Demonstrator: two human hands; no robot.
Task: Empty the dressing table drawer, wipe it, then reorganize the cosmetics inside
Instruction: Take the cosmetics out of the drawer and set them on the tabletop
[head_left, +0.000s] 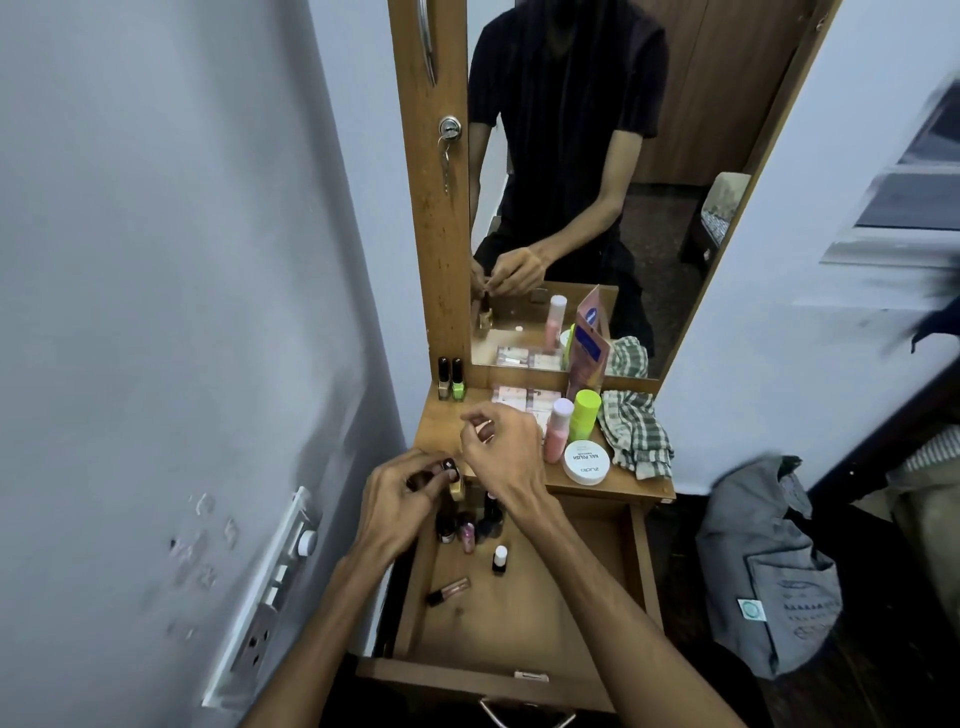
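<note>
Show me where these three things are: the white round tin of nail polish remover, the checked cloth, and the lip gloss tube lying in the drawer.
White round tin (587, 462), head view: on its printed lid.
Checked cloth (631, 431), head view: on its crumpled middle.
Lip gloss tube (449, 591), head view: on its middle.

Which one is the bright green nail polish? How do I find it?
Look at the wooden dressing table top under the mirror. In its back left corner two small nail polish bottles stand side by side. The green nail polish is the right one; its neighbour, the beige nail polish, is pale.
</note>
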